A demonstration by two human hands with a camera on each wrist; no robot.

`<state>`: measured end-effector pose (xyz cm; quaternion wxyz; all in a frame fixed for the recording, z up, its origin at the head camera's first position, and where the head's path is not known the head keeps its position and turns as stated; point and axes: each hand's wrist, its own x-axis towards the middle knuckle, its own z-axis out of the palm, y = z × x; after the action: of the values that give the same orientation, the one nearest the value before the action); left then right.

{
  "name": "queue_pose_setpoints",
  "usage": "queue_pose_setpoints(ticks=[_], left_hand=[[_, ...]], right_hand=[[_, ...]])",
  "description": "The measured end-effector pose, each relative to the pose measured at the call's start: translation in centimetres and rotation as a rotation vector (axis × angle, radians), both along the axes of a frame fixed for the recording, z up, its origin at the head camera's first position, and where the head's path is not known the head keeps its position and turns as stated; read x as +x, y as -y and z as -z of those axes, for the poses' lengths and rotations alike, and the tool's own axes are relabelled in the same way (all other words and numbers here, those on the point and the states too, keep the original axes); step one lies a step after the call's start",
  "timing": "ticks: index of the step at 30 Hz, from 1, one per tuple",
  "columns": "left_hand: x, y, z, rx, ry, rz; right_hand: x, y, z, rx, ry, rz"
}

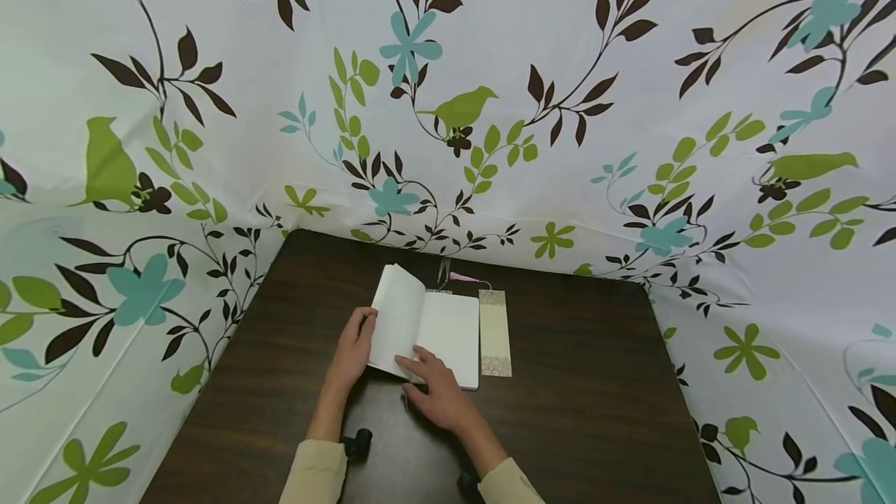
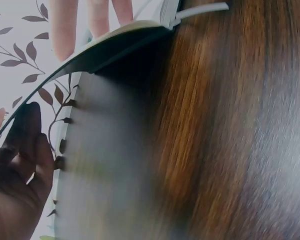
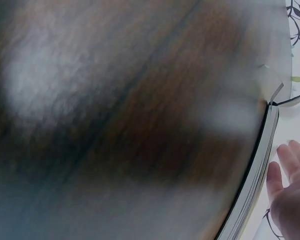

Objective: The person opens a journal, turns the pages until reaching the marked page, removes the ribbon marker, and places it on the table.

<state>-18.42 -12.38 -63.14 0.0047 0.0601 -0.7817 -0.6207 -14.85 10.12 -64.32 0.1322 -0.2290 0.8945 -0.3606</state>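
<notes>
An open notebook (image 1: 448, 337) with blank white pages lies on the dark wooden table (image 1: 574, 379). My left hand (image 1: 355, 344) grips its left side by the outer edge, holding that cover and its pages tilted up off the table. In the left wrist view, the fingers of my left hand (image 2: 22, 175) lie under the dark cover (image 2: 125, 45), and a pale ribbon (image 2: 205, 9) sticks out at the spine. With fingers extended, my right hand (image 1: 441, 391) rests over the lower pages near the fold. The right wrist view shows the notebook's page edges (image 3: 252, 185) beside that hand.
A beige patterned bookmark (image 1: 495, 333) with a pink tassel (image 1: 467, 278) lies just right of the notebook. Behind the notebook is a small dark object (image 1: 444, 271). White cloth (image 1: 532, 177) printed with leaves, flowers and birds surrounds the table's back and sides.
</notes>
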Motion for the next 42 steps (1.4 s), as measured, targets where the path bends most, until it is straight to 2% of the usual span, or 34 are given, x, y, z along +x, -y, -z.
queue_pose_setpoints(ticks=[3, 5, 10, 15, 23, 32, 36, 42], left_hand=[[0.3, 0.2, -0.1, -0.073, 0.001, -0.010], [0.3, 0.4, -0.2, -0.134, -0.005, -0.020], [0.1, 0.8, -0.3, -0.199, -0.008, -0.039], [0.1, 1.0, -0.5, -0.196, 0.003, -0.040], [0.0, 1.3, -0.5, -0.182, 0.009, -0.021], [-0.1, 1.3, -0.2, -0.149, 0.018, -0.009], [0.0, 1.2, 0.0, -0.132, 0.027, -0.012], [0.1, 1.1, 0.0, -0.142, 0.027, -0.014]], right_hand=[[0.1, -0.3, 0.0, 0.009, -0.020, -0.018], [-0.1, -0.7, 0.1, 0.038, -0.085, -0.020], [-1.0, -2.2, 0.4, 0.216, -0.206, 0.031], [-2.1, -3.8, 0.5, 0.341, -0.178, 0.050], [-3.2, -5.2, 0.4, 0.375, -0.188, -0.023], [-3.8, -5.6, 0.2, 0.302, -0.157, -0.050], [-3.7, -5.9, 0.4, 0.275, -0.192, -0.067], [-3.2, -6.2, 0.3, 0.324, -0.275, -0.095]])
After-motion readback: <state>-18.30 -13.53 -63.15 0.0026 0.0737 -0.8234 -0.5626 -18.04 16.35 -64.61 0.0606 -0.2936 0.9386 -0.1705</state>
